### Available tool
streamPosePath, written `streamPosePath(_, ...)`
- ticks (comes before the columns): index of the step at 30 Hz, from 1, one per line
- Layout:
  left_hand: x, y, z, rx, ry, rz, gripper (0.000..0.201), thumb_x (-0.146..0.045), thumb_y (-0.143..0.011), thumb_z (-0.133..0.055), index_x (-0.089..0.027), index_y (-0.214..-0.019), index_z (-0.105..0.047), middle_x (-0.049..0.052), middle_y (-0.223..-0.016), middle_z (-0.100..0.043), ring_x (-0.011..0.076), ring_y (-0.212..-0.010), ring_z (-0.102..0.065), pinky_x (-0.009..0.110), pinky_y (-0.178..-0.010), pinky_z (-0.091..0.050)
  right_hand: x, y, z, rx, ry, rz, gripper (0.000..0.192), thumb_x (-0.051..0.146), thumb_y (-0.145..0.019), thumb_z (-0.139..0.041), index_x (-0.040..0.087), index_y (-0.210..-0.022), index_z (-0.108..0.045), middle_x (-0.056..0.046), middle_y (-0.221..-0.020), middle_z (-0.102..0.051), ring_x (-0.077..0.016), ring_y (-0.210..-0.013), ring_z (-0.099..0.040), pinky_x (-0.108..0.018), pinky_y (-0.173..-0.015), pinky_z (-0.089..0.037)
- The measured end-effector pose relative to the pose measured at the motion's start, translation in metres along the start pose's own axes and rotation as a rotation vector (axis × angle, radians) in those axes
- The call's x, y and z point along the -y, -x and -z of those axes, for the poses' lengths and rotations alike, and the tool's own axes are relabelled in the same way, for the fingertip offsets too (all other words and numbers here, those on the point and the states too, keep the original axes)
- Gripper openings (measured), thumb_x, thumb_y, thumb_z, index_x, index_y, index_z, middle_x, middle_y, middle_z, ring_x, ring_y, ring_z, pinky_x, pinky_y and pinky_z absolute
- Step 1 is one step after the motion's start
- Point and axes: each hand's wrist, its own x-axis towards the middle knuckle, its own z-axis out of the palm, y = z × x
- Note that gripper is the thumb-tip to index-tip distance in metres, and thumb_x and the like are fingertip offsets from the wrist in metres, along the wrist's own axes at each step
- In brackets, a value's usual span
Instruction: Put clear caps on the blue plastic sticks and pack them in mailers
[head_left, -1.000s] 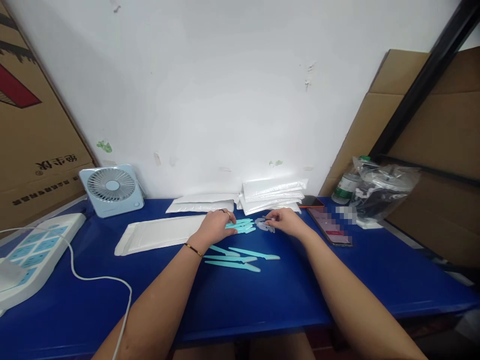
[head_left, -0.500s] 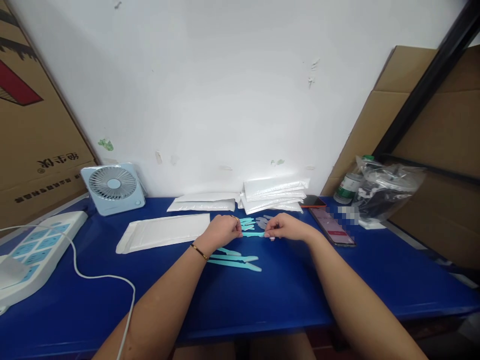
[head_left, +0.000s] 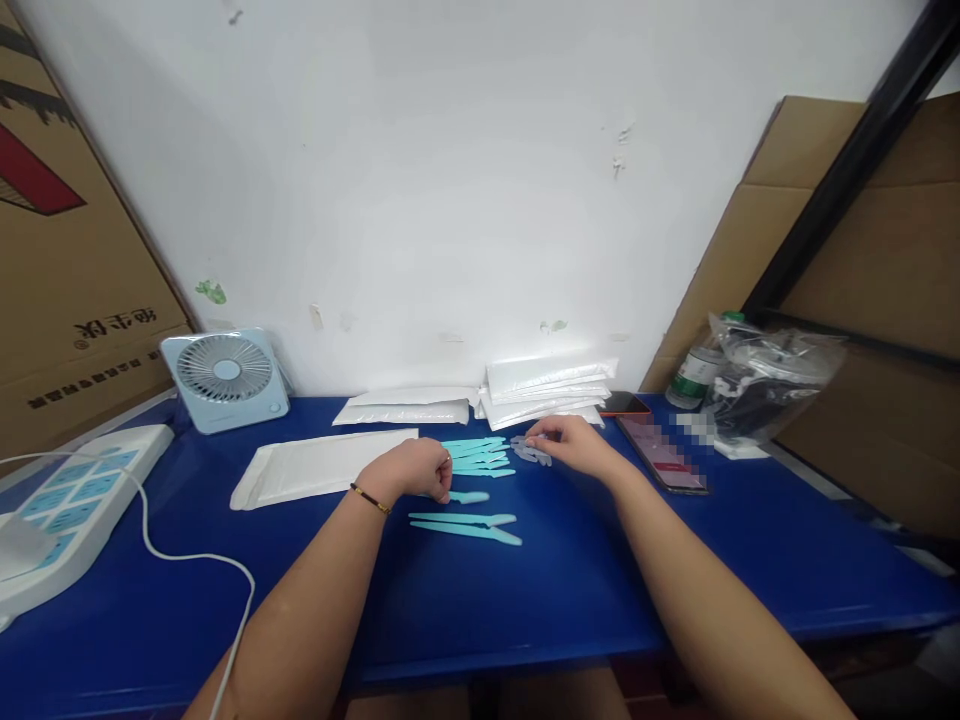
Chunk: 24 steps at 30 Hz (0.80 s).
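Observation:
My left hand (head_left: pixel 420 468) pinches the handle end of a teal eyebrow razor (head_left: pixel 472 497) lying low over the table. In front of it lie two more teal eyebrow razors (head_left: pixel 465 532), side by side. Behind it several others form a loose row (head_left: pixel 480 456), their left ends partly hidden by the hand. With its fingertips together, my right hand (head_left: pixel 571 444) is at a small pile of translucent blade caps (head_left: pixel 531 452). A cap seems to be between those fingers, though they partly cover it.
A flat white pouch (head_left: pixel 322 465) lies left of the razors. Stacked white packets (head_left: pixel 551 390) rest against the wall. Two phones, one dark (head_left: pixel 664 455), and a bagged item (head_left: pixel 765 385) are at right. A fan (head_left: pixel 229 380) and power strip (head_left: pixel 82 510) with cable stand left.
The razor held between both hands now lies with the row. My left hand has moved left and nearer to another razor; my right hand has shifted slightly back to the caps.

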Motion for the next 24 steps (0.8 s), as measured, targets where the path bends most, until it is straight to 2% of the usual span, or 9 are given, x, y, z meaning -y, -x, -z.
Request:
streamPosePath(4,-0.017,-0.008,-0.005,-0.212,0.053,-0.106,0.014,-0.033,-0.070,-0.063,-0.022,-0.077,-0.066,0.000,-0.076,-0.066,0.0145,-0.067,-0.057,0.023,-0.055,-0.035,0.022,0.001,-0.020,0.141,-0.132,0.059,0.034,0.045,-0.076,-0.062,0.018,-0.095,-0.070,-0.004,-0.079,-0.069,-0.0159,-0.068,-0.059,-0.024,-0.060,-0.042)
streamPosePath(7,-0.026,-0.013,-0.006,-0.330,0.042,-0.164,0.015,-0.032,-0.075,-0.058,-0.022,-0.081,-0.066,0.000,-0.081,-0.067,0.0150,-0.071,-0.057,0.023,-0.059,-0.035,0.027,-0.001,-0.031,0.189,-0.179,0.076,0.030,0.043,-0.078,-0.061,0.017,-0.086,-0.070,-0.003,-0.072,-0.068,-0.0146,-0.064,-0.058,-0.023,-0.058,-0.042)
streamPosePath(9,-0.026,-0.015,-0.006,-0.384,0.024,-0.169,0.016,-0.032,-0.078,-0.054,-0.021,-0.081,-0.066,0.001,-0.081,-0.067,0.0153,-0.073,-0.057,0.024,-0.062,-0.036,0.021,-0.003,-0.031,0.171,-0.205,0.059,0.029,0.043,-0.079,-0.058,0.016,-0.081,-0.070,-0.003,-0.067,-0.067,-0.0138,-0.061,-0.058,-0.023,-0.057,-0.041)
streamPosePath(13,-0.017,-0.022,-0.006,-0.463,-0.012,-0.118,0.018,-0.032,-0.080,-0.051,-0.021,-0.079,-0.065,0.002,-0.080,-0.066,0.0169,-0.076,-0.058,0.025,-0.066,-0.038,-0.004,-0.007,-0.018,0.053,-0.217,-0.059,0.031,0.044,-0.079,-0.057,0.015,-0.082,-0.069,-0.003,-0.066,-0.067,-0.0135,-0.057,-0.057,-0.023,-0.053,-0.041)
streamPosePath(16,-0.012,-0.022,-0.007,-0.490,-0.011,-0.117,0.023,-0.036,-0.075,-0.059,-0.023,-0.093,-0.065,0.002,-0.087,-0.065,0.0184,-0.083,-0.057,0.026,-0.069,-0.039,-0.018,-0.008,-0.008,-0.022,-0.099,-0.101,0.032,0.045,-0.077,-0.058,0.017,-0.085,-0.071,-0.004,-0.073,-0.069,-0.0160,-0.063,-0.059,-0.026,-0.058,-0.043)
streamPosePath(18,-0.012,-0.018,-0.008,-0.429,0.018,-0.139,0.029,-0.040,-0.071,-0.063,-0.023,-0.094,-0.066,0.002,-0.090,-0.064,0.0183,-0.084,-0.057,0.026,-0.068,-0.040,-0.020,-0.008,-0.005,-0.055,-0.019,-0.084,0.031,0.045,-0.077,-0.059,0.019,-0.089,-0.072,-0.005,-0.083,-0.070,-0.0182,-0.072,-0.061,-0.028,-0.064,-0.044)
streamPosePath(22,-0.021,-0.005,-0.008,0.006,0.112,-0.128,0.025,-0.042,-0.061,-0.070,-0.022,-0.076,-0.069,0.000,-0.076,-0.065,0.0154,-0.067,-0.057,0.023,-0.054,-0.038,-0.012,-0.006,-0.005,-0.083,0.027,-0.034,0.030,0.042,-0.078,-0.058,0.020,-0.095,-0.071,-0.005,-0.092,-0.070,-0.0190,-0.077,-0.060,-0.029,-0.067,-0.045)
streamPosePath(24,-0.027,-0.001,-0.008,0.100,0.101,-0.117,0.017,-0.034,-0.061,-0.070,-0.022,-0.073,-0.070,-0.001,-0.070,-0.065,0.0145,-0.063,-0.056,0.023,-0.051,-0.036,-0.006,-0.004,-0.006,-0.019,-0.021,-0.007,0.029,0.041,-0.079,-0.057,0.020,-0.093,-0.071,-0.005,-0.090,-0.069,-0.0181,-0.074,-0.060,-0.027,-0.064,-0.044)
